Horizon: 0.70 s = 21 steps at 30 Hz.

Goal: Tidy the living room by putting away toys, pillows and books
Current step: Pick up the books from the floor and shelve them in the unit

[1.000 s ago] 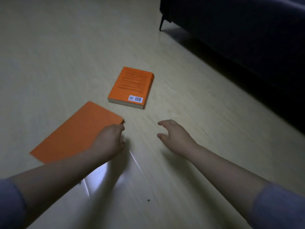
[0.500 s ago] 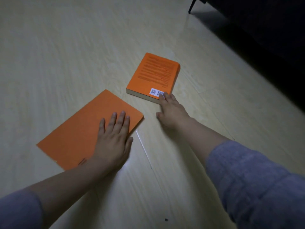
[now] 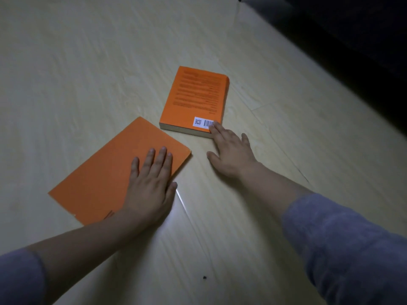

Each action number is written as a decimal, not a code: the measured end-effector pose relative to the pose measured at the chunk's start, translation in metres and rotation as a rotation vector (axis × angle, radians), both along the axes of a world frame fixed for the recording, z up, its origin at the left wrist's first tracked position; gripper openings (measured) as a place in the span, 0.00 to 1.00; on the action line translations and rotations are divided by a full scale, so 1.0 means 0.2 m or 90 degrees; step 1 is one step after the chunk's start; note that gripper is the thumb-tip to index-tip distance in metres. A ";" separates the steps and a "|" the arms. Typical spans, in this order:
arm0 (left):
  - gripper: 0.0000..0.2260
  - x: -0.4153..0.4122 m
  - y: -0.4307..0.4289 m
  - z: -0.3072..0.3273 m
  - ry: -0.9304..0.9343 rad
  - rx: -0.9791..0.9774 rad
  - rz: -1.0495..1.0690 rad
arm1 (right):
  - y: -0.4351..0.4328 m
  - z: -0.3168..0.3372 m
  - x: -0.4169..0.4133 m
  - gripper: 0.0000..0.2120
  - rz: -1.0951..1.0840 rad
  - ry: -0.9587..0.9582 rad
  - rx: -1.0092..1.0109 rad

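Two orange books lie on the pale wooden floor. The thin, plain orange book [image 3: 105, 172] is at the left, and my left hand [image 3: 149, 186] rests flat on its near right corner, fingers spread. The thick orange book [image 3: 193, 102] lies back cover up a little farther away, with a white barcode at its near right corner. My right hand [image 3: 231, 153] lies on the floor just in front of it, fingers apart, with one fingertip touching the barcode corner. Neither hand grips anything.
A dark sofa [image 3: 352, 40] fills the upper right, with a thin leg at the top edge. Pale floor [image 3: 77, 62] stretches to the left and behind the books. A small dark speck [image 3: 204, 277] lies on the floor near me.
Both hands have reached forward: the left went from the thin book's corner to flat on its cover, the right moved up to the thick book's corner. The view has come closer.
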<state>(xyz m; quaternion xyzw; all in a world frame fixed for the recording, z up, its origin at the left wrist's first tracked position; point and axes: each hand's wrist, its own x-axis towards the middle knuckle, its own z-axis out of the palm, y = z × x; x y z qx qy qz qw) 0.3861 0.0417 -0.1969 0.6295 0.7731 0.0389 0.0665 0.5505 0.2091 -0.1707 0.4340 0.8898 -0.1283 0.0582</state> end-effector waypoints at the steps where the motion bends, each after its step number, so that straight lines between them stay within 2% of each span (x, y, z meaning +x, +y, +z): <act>1: 0.32 0.04 -0.01 0.00 -0.003 0.000 -0.009 | -0.02 0.00 0.05 0.34 -0.002 0.004 -0.003; 10: 0.34 0.34 -0.01 0.02 -0.036 -0.025 -0.063 | -0.18 -0.01 0.43 0.34 -0.059 0.017 -0.009; 21: 0.38 0.88 0.00 0.09 -0.118 -0.121 -0.227 | -0.49 -0.01 1.06 0.33 -0.228 -0.010 -0.004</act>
